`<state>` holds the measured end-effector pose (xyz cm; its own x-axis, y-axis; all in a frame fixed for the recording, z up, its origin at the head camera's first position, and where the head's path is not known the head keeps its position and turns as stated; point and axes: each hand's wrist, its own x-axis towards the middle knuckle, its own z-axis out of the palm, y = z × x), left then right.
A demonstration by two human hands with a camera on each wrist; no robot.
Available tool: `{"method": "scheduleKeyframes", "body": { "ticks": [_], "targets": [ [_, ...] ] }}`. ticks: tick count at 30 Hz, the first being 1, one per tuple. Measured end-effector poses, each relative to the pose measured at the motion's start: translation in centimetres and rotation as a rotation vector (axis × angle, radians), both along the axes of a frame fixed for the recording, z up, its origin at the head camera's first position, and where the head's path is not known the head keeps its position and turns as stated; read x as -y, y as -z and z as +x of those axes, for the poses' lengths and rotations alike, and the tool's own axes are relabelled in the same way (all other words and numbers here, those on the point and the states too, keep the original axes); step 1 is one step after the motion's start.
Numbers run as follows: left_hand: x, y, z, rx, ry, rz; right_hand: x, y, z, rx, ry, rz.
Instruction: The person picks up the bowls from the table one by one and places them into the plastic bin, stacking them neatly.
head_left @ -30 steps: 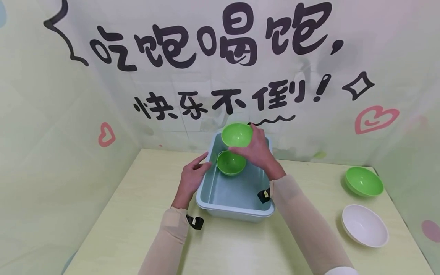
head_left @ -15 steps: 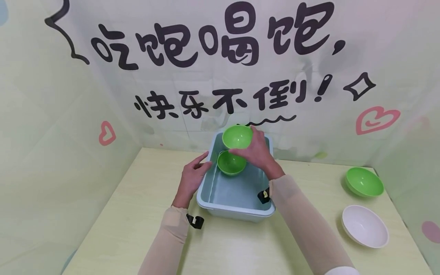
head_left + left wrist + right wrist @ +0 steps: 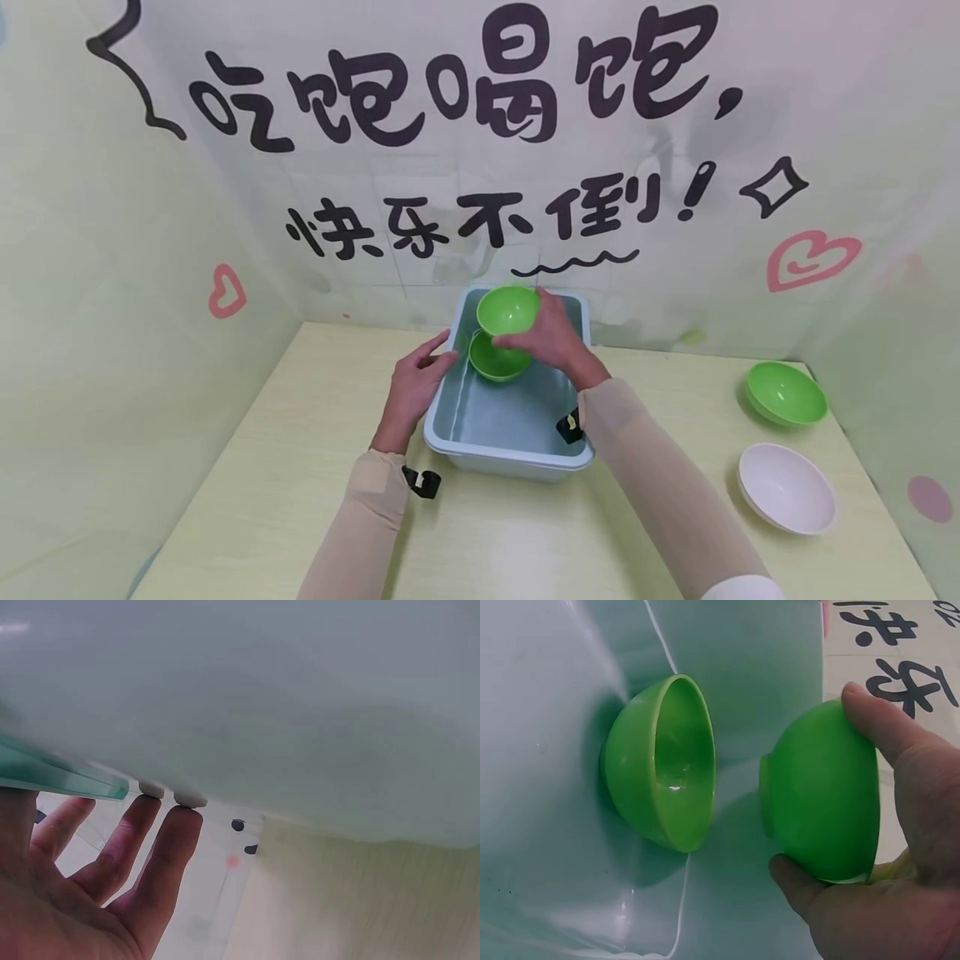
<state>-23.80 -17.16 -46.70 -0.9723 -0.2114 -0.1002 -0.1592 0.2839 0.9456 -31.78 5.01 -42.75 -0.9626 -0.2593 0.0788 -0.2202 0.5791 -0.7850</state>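
Observation:
In the head view my right hand (image 3: 553,333) grips a green bowl (image 3: 508,308) by its side, above the back of a light blue plastic tub (image 3: 510,457). In the right wrist view the held bowl (image 3: 821,787) is apart from a second green bowl (image 3: 634,765), which sits inside the tub. That lower bowl (image 3: 498,360) is partly covered by the held one and the right thumb in the head view. My left hand (image 3: 415,385) is at the tub's left rim, fingers fairly straight. Its fingertips (image 3: 184,817) touch the outer wall in the left wrist view; the thumb is hidden there.
Another green bowl (image 3: 786,393) and a white bowl (image 3: 786,488) stand at the right of the pale wooden table (image 3: 300,467). Behind the tub rises a wall sheet (image 3: 420,183) with black lettering; more sheets enclose both sides.
My right hand has lowered the held green bowl further into the tub, closer to the lower bowl. The left hand stays at the rim. The head view has shifted slightly.

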Motion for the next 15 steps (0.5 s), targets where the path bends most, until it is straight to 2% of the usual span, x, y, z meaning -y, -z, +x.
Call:
{"method": "scheduleKeyframes", "body": {
  "ticks": [3, 6, 10, 15],
  "targets": [
    [0.10, 0.09, -0.06, 0.000, 0.005, 0.000, 0.19, 0.19, -0.04, -0.002, -0.026, -0.014],
    [0.17, 0.10, -0.03, 0.003, 0.005, -0.003, 0.34, 0.40, 0.00, 0.033, -0.041, 0.006],
    [0.19, 0.04, 0.01, 0.005, 0.002, 0.003, 0.37, 0.54, 0.12, 0.108, -0.033, 0.092],
    [0.11, -0.06, -0.03, 0.004, 0.007, 0.016, 0.20, 0.73, -0.02, 0.130, -0.037, 0.182]
  ]
}}
